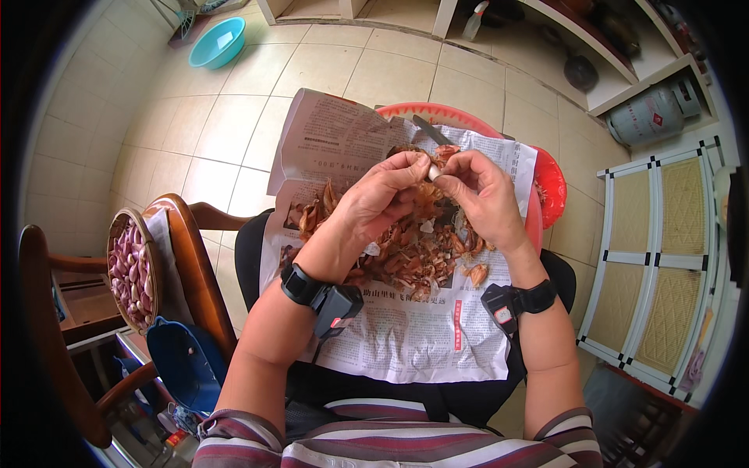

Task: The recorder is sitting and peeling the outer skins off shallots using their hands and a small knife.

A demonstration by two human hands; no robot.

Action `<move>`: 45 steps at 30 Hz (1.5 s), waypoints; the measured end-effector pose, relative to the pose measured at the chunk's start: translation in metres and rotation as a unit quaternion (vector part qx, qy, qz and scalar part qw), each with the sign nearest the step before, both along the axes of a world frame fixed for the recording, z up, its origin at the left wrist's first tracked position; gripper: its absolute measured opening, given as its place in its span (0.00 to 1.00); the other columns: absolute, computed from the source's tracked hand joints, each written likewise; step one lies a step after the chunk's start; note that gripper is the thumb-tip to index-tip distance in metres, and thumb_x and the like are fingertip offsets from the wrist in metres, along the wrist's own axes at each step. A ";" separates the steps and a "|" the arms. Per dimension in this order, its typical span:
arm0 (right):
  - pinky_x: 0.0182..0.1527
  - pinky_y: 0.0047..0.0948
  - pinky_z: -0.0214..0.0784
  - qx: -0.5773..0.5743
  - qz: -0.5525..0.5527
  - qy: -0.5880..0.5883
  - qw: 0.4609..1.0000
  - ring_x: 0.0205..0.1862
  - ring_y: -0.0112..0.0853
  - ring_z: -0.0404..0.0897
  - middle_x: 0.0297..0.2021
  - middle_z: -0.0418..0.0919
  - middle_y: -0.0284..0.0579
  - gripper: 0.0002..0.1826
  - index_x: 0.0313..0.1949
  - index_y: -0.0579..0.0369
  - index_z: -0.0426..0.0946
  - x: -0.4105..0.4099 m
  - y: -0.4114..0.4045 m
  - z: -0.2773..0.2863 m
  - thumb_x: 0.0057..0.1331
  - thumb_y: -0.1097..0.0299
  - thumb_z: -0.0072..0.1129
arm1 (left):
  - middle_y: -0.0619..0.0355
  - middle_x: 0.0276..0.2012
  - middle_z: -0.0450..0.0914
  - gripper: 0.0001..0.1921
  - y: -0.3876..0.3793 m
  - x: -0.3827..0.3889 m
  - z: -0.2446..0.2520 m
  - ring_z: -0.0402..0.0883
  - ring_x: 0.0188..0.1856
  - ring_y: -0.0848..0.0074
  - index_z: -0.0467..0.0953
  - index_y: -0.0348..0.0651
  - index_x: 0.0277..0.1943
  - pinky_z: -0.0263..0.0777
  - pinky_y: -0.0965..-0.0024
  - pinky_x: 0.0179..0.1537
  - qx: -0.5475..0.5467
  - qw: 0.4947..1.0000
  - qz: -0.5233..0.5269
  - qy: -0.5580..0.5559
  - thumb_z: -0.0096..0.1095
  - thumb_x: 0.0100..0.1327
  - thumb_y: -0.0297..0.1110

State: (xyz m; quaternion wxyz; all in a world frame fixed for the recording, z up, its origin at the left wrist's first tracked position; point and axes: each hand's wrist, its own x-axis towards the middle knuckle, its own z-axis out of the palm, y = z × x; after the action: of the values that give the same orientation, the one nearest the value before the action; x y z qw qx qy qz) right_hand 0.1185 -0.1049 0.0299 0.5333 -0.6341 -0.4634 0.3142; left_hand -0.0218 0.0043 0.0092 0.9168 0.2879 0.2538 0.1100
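My left hand [386, 190] and my right hand [483, 196] meet over the lap, pinching one small pale shallot bulb [434, 172] between thumbs and fingertips. Fingers hide part of the bulb. Beneath them, a heap of dry orange-brown shallot skins [418, 254] covers the middle of a spread newspaper [404, 345]. Unpeeled shallots [477, 274] lie at the heap's right side, and more brown ones [319, 207] sit left of my left hand. Just beyond my fingers, a knife [432, 130] rests on the paper, its handle end covered by skins.
A red basin [433, 107] shows under the newspaper, with a red container [553, 187] to its right. On the left, a wooden chair [184, 257] bears a wicker basket [153, 257] of peeled purple shallots and a blue basin [184, 365]. A turquoise basin [202, 52] stands on the floor.
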 end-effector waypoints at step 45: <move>0.34 0.27 0.70 0.013 -0.052 -0.135 0.989 0.30 0.31 0.76 0.32 0.77 0.43 0.06 0.36 0.64 0.75 -0.001 0.002 -0.004 0.61 0.74 0.60 | 0.72 0.26 0.69 0.08 0.003 0.000 -0.002 0.54 0.20 0.91 0.74 0.45 0.35 0.46 0.85 0.19 -0.083 0.995 0.052 -0.018 0.60 0.65 0.39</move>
State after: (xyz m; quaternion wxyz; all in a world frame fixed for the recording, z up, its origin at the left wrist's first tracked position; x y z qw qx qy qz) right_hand 0.1177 -0.1033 0.0260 0.4891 -0.6873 -0.5017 0.1916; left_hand -0.0215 0.0070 0.0069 0.9350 0.1956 0.2601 0.1411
